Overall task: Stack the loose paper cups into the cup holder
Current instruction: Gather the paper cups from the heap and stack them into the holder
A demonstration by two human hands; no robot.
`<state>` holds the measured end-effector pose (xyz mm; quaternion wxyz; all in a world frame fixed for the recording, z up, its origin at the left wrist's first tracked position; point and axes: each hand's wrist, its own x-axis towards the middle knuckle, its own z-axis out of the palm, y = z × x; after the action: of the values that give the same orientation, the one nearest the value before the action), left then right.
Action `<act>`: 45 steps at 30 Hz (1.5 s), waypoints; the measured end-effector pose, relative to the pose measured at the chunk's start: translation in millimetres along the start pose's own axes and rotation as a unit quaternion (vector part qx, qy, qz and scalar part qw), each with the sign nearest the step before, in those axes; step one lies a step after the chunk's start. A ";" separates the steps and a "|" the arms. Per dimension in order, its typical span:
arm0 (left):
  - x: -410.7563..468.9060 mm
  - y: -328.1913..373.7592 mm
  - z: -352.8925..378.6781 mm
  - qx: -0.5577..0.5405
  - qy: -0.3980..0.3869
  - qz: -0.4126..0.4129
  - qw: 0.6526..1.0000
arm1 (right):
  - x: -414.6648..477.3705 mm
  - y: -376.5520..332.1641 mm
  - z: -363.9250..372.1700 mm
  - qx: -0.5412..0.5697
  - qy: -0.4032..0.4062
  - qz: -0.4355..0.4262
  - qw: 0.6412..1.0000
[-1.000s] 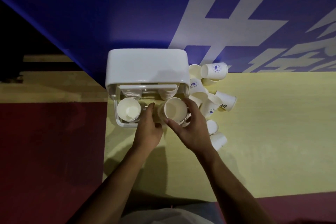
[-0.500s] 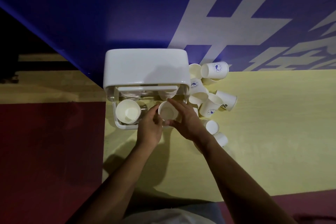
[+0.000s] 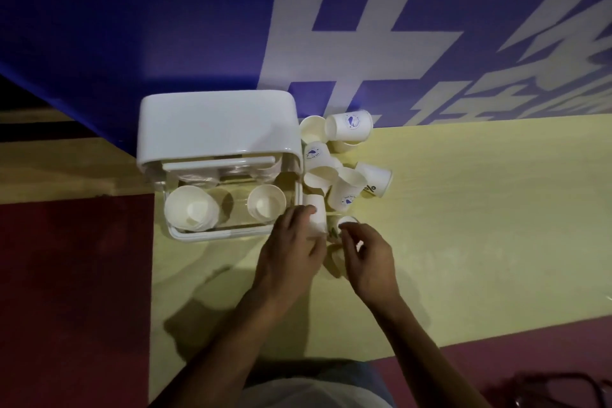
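Both bare forearms reach forward side by side. The left grip [image 3: 291, 252] curls thumb and fingers round a paper cup [image 3: 316, 217]. The right grip [image 3: 369, 257] curls its fingers over a second cup [image 3: 347, 221].

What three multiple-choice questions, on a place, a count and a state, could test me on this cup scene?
1. Where do the loose paper cups lie relative to the cup holder?
A. on top of it
B. to its right
C. to its left
2. How many cup stacks show in the holder?
A. two
B. five
C. none
3. What is the left hand doing?
A. lying flat on the table
B. lifting the holder
C. gripping a cup

Answers: B, the heap sits against the holder's right wall; A, a left stack and a right stack show mouth-up; C, its fingers hold a sideways cup.
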<state>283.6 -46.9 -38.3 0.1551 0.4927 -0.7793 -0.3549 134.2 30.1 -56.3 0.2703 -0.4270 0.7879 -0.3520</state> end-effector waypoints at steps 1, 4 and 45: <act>6.2 10.0 12.4 0.038 -0.027 0.019 0.999 | -7.5 11.2 -11.8 0.001 0.011 0.023 1.000; 29.1 32.7 47.6 0.164 -0.114 0.025 0.980 | -29.3 41.8 -41.2 0.008 0.026 0.072 0.997; -98.3 -0.6 -10.1 -0.370 0.053 -0.307 0.875 | 4.0 17.0 -43.5 -0.078 -0.173 -0.108 0.976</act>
<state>335.8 35.2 -21.0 0.2505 0.6315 -0.3915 -0.6206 92.5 47.3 -43.9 0.3287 -0.5838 0.7035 -0.2371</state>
